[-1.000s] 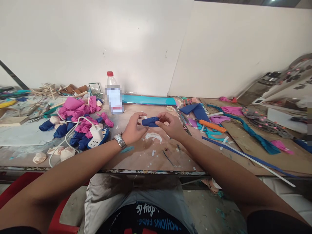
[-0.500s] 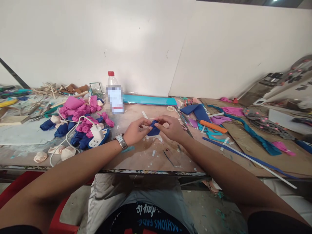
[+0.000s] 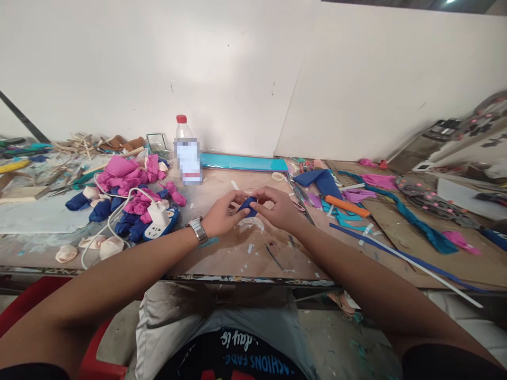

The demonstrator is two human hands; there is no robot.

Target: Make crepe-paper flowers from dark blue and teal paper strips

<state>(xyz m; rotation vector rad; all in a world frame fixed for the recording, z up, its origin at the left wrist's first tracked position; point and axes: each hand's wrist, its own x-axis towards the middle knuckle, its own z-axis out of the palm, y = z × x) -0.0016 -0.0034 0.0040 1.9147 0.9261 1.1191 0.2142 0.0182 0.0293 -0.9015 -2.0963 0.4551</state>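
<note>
A small dark blue piece of paper or cloth (image 3: 249, 207) is pinched between both hands, above the middle of the table. My left hand (image 3: 222, 215) grips its left side with thumb and fingertips, a metal watch on the wrist. On the right side, my right hand (image 3: 278, 209) holds it the same way, thumb in front. The fingers hide part of the blue piece. Beneath the hands lies a whitish patch on the wooden table (image 3: 225, 258). A short white strip (image 3: 235, 185) rests just behind the hands.
Pink rolls (image 3: 123, 174), blue bundles and a power strip (image 3: 171, 220) with a white cable lie left. Behind stand a red-capped bottle (image 3: 181, 126) and a phone-like screen (image 3: 189, 161). An orange-handled tool (image 3: 347, 206), blue fabric (image 3: 322, 182) and a long white strip (image 3: 423, 269) lie right.
The blue piece shows less of its lower part, appearing folded or tilted between my fingers. Both hands have stayed in nearly the same place.
</note>
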